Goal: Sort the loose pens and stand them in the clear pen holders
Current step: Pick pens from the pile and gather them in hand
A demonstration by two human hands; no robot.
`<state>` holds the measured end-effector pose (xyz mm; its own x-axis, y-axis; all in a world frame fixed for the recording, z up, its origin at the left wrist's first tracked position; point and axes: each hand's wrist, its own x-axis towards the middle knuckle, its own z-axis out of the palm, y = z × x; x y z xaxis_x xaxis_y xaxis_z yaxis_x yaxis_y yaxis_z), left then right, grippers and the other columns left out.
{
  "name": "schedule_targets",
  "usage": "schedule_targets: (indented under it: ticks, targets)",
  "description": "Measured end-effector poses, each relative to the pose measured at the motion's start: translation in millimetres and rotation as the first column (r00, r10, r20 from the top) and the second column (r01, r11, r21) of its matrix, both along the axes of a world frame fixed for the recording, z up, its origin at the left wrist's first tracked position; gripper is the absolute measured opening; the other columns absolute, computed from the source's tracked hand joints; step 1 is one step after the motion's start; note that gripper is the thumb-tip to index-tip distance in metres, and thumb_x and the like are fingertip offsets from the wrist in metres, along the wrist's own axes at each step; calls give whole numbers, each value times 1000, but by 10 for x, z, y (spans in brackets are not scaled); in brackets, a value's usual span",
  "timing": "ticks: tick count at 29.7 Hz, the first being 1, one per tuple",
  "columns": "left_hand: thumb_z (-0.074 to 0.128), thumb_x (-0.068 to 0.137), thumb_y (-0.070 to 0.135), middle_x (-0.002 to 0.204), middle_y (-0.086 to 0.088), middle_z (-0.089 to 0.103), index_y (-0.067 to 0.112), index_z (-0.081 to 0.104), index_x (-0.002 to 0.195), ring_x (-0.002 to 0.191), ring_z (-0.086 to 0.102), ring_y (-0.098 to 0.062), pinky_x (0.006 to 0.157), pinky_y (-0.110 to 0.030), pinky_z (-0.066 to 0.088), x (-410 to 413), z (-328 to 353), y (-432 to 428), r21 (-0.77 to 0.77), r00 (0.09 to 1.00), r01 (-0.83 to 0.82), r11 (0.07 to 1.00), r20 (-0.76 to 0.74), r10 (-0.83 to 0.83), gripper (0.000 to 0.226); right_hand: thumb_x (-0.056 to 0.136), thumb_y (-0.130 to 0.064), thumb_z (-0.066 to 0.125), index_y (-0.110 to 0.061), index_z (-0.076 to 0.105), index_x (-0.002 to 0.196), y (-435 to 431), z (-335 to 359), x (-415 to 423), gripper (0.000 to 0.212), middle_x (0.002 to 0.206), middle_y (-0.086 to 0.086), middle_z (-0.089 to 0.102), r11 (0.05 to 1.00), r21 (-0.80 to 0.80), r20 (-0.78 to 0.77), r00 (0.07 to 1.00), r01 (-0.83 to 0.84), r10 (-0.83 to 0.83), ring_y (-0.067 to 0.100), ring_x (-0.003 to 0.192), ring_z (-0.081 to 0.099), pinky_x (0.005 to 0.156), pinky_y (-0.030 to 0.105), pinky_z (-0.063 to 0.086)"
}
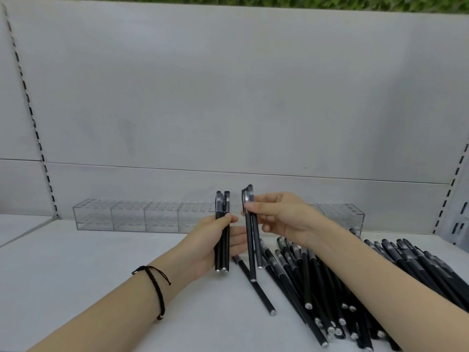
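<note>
The left hand (205, 241) grips upright black pens (222, 204); beside them, the right hand (284, 217) pinches perhaps three more pens (253, 246).

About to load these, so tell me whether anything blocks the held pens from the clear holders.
Nothing visible does. The holders stand in a row just behind both hands. The left hand and right hand each hold pens upright; the loose pile lies nearer, to the right.

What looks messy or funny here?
The black pens lie in a crisscrossed heap on the right side of the shelf, not standing in the clear pen holders behind. One stray pen lies apart, left of the heap.
</note>
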<state>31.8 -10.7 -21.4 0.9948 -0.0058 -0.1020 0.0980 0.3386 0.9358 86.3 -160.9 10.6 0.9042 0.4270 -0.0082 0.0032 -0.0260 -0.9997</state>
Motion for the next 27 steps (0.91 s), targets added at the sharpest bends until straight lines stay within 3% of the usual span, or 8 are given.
schedule_targets:
  ticks: [4,8,14,16,18,21,24,27]
  targets:
    - [36,105,25,91,-22,73,6,50,113,74,72,-32,66,-41,61,-62,44,-23,-12,991,133,991,6,-133,24,79,-10,77,-5,64,100,78,-51,6,25,84,7,68,990,-37,145,981,133,-127,9,59,56,47,21,38]
    - [38,104,37,65,-7,58,9,50,108,50,53,-17,47,-28,48,-32,1,-13,17,995,95,995,17,-95,31,78,-18,79,-3,66,100,128,-88,-6,30,73,0,62,980,-115,253,958,165,-132,5,50,46,44,19,34]
    - [53,87,55,54,6,35,13,47,95,40,27,-5,34,-16,25,46,-2,31,28,998,-20,999,65,18,43,89,-40,65,-10,68,87,112,-69,-53,30,76,0,68,954,-255,357,932,160,-61,8,53,46,44,19,34]
    - [60,81,53,56,5,32,14,45,92,40,26,-6,33,-16,24,69,12,83,-15,994,-79,997,76,80,43,89,-47,62,-13,67,79,16,-16,-68,35,69,-3,68,852,-494,412,910,174,53,7,50,47,44,17,35]
    - [66,72,51,59,5,31,16,44,89,42,25,-7,34,-16,25,84,7,120,-30,991,-100,995,87,103,45,83,-49,67,-14,65,74,-84,14,-92,36,63,-6,66,639,-744,412,887,195,209,6,50,49,47,16,38]
    - [69,72,49,59,4,33,17,43,89,42,28,-7,35,-17,27,80,-23,118,-2,991,-100,995,94,100,44,72,-53,75,-14,65,74,-143,-24,-125,40,67,-1,63,391,-901,323,895,190,309,12,59,51,57,24,38]
    - [64,84,44,58,4,34,17,43,87,42,29,-7,36,-17,27,76,-44,91,22,992,-85,996,94,83,35,64,-53,80,-9,59,76,-116,-61,-132,51,71,1,54,332,-917,329,890,221,317,16,67,48,62,28,35]
    - [62,88,43,57,4,35,16,43,89,42,29,-7,35,-17,28,77,-45,81,31,991,-92,995,97,89,33,65,-46,83,-9,69,97,-78,-60,-162,51,81,-2,62,382,-893,369,872,237,322,14,73,56,64,27,46]
